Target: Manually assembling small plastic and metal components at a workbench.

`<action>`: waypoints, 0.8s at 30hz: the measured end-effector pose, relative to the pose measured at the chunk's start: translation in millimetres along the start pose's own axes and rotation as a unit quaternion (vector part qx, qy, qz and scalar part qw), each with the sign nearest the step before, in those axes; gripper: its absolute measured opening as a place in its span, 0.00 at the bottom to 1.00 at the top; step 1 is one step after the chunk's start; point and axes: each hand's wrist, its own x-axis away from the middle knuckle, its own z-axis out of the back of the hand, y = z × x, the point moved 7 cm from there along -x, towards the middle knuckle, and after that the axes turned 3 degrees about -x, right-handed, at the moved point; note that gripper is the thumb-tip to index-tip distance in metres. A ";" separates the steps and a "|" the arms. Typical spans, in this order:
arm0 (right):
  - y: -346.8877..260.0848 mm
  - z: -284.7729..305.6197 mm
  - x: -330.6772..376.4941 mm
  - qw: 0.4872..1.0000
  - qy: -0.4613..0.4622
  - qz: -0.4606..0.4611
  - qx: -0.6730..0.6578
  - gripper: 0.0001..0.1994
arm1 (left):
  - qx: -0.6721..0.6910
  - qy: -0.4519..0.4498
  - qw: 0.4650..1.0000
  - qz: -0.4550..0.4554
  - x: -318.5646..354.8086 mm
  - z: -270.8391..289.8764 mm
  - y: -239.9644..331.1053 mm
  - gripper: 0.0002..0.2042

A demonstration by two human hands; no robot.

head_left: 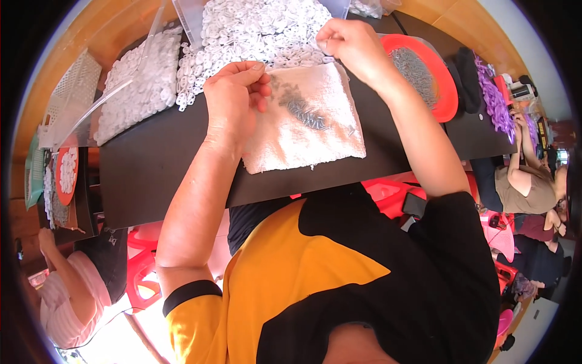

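Note:
A folded white cloth [339, 136] lies on the dark table, with a small pile of metal screws [306, 114] on it. Over the cloth's left edge, my left hand [236, 91] is closed, thumb against the curled fingers; whatever it may hold is too small to see. My right hand [354, 45] pinches at the right edge of a heap of small white plastic pieces [260, 27], and I cannot make out what lies between its fingertips. The heap spills from a clear plastic bin [189, 21] onto the table beyond the cloth.
Right of the cloth stands a red tray [447, 91] holding more metal screws [415, 76]. Packed white pieces [142, 91] cover the left end of the dark table [160, 164]. Purple plastic parts [494, 97] lie at far right. Other people sit at both sides.

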 end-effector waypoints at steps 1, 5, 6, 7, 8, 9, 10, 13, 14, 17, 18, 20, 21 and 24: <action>5.7 2.7 -10.7 0.998 0.009 0.008 0.055 0.08 | -0.006 0.006 1.000 0.002 1.2 -1.3 0.5 0.04; 13.2 -17.5 -30.5 0.983 -0.077 -0.002 0.165 0.08 | -0.017 -0.011 1.000 0.004 -2.7 -2.8 -0.6 0.04; 13.5 -21.9 -33.1 0.983 -0.076 -0.001 0.166 0.08 | -0.016 -0.011 1.000 0.005 -2.5 -3.2 -0.7 0.03; 15.4 -30.6 -34.8 0.978 -0.098 0.017 0.181 0.09 | -0.015 -0.010 1.000 0.007 -2.6 -4.1 -1.0 0.03; 12.5 -38.0 -35.9 0.973 -0.120 0.036 0.195 0.10 | -0.015 -0.009 1.000 0.005 -2.3 -3.7 -0.6 0.03; 13.8 -41.1 -37.5 0.971 -0.132 0.023 0.199 0.10 | -0.018 -0.009 1.000 0.007 -2.2 -3.8 -0.9 0.03; 13.4 -40.5 -37.8 0.971 -0.132 0.024 0.199 0.10 | -0.021 -0.010 1.000 0.008 -2.0 -4.2 -0.9 0.03; 11.1 -32.8 -34.5 0.980 -0.122 0.005 0.159 0.10 | -0.018 -0.018 1.000 0.009 0.5 -5.3 0.9 0.03; 7.5 -27.5 -32.2 0.986 -0.103 0.000 0.131 0.10 | -0.019 -0.015 1.000 0.012 0.5 -4.3 -0.2 0.03; 8.8 -19.5 -24.6 0.994 -0.078 -0.014 0.076 0.11 | -0.019 -0.012 1.000 0.018 1.3 -3.8 -1.2 0.03; 8.7 -18.4 -20.5 0.997 -0.059 0.010 0.040 0.11 | -0.036 -0.017 0.999 0.014 2.1 -5.1 -0.3 0.05; 8.4 -18.3 -14.7 0.999 -0.040 0.032 0.005 0.11 | -0.054 -0.024 0.998 0.012 3.0 -6.6 -0.5 0.06; 5.0 -19.2 -13.6 0.998 -0.024 0.050 0.043 0.11 | -0.056 -0.023 0.998 0.012 3.0 -6.4 -0.8 0.06; 3.9 -20.8 -14.1 0.996 -0.003 0.056 0.075 0.11 | -0.043 -0.018 0.999 0.013 1.3 -5.7 -1.7 0.05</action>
